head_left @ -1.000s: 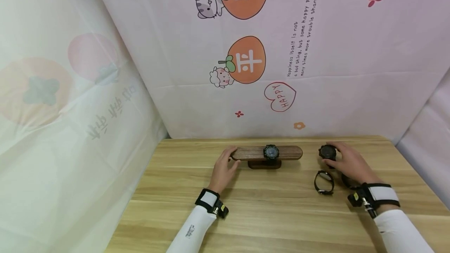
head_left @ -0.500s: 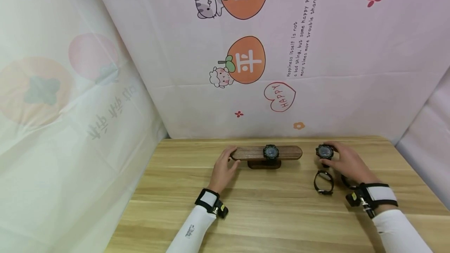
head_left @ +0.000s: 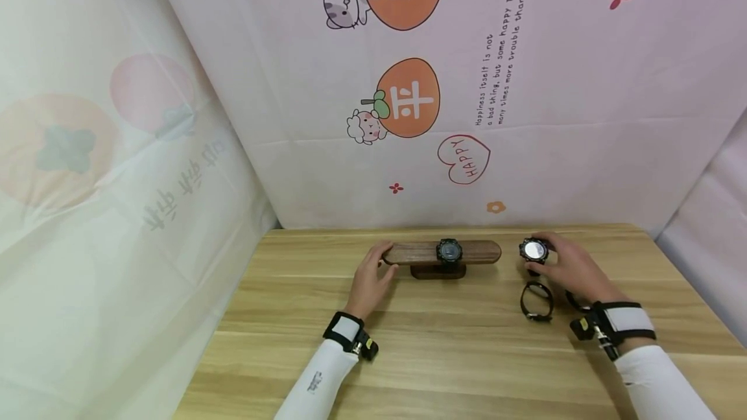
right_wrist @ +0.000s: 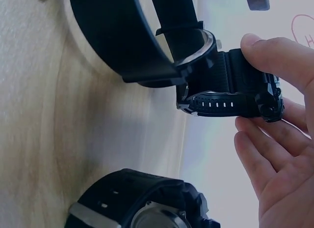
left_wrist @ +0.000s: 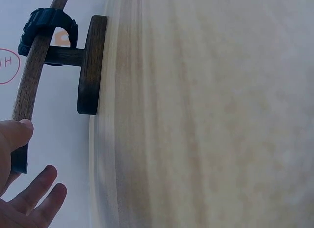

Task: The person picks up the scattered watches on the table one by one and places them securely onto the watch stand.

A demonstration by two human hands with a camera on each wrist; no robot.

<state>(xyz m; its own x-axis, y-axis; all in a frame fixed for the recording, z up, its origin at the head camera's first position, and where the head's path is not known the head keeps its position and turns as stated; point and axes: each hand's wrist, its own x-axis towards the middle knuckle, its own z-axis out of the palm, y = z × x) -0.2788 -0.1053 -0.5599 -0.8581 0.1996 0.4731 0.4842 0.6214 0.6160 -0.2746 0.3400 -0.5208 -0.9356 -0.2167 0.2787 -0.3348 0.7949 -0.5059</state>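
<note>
My left hand pinches the left end of a dark wooden watch stand between thumb and fingers. In the left wrist view, its other fingers spread past the bar's end. A black digital watch is strapped round the bar, right of its middle. My right hand holds another black watch by thumb and fingers, to the right of the stand. The right wrist view shows this held watch from the side, its perforated strap closed into a loop.
A thin-strapped black watch stands on its side on the wooden table, in front of the held one. Another black watch, partly hidden under my right wrist in the head view, lies nearby. White printed cloth walls the table's back and sides.
My right hand has shifted slightly left with the held watch, and its face has turned from dark to bright with glare. The left hand and stand have kept their place.
</note>
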